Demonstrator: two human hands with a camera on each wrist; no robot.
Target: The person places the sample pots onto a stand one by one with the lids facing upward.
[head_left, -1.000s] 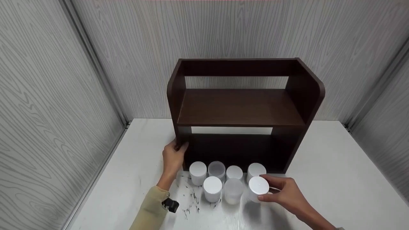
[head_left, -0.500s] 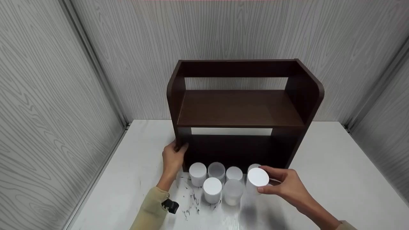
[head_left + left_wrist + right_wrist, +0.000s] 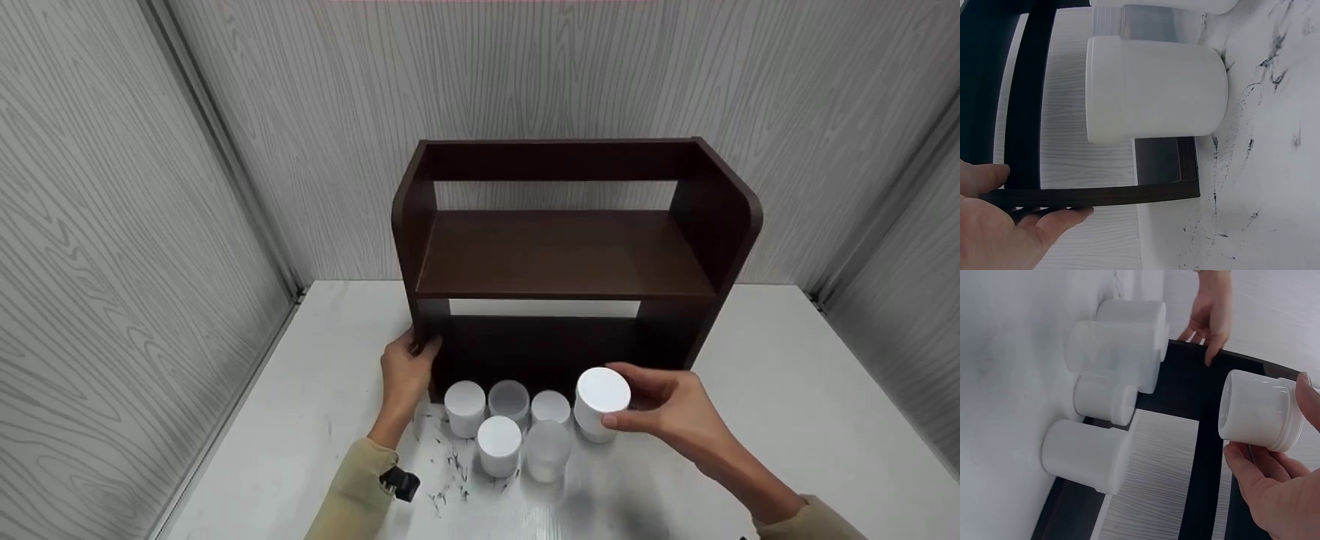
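Head view: your right hand [image 3: 664, 405] grips a lidded jar [image 3: 600, 397], fingers on the far side, thumb on the near side. That jar is roughly upright, lid up, in front of the right part of a dark brown shelf unit [image 3: 566, 255]. Your left hand [image 3: 407, 367] grips the unit's left side panel [image 3: 411, 247], low down, thumb on the inner face. On the white surface [image 3: 780, 405] before the unit you have a back row, left to right: a white jar [image 3: 465, 420], a translucent jar [image 3: 509, 401], a second white jar [image 3: 551, 409]. In front of these: a third white jar [image 3: 499, 450], with a second translucent jar [image 3: 547, 450] right of it. Tan sleeve [image 3: 352, 487] on your left arm, black clip [image 3: 400, 482] at its cuff.

Left wrist view, turned sideways: your thumb and fingers sit either side of the panel edge. One white jar stands close by; dark scuff marks [image 3: 1250, 144] on the surface.

Right wrist view, also sideways: your fingers and thumb clasp the lidded jar, base clear of the surface. A fourth white jar [image 3: 1081, 453] stands below it, near the unit's front edge.
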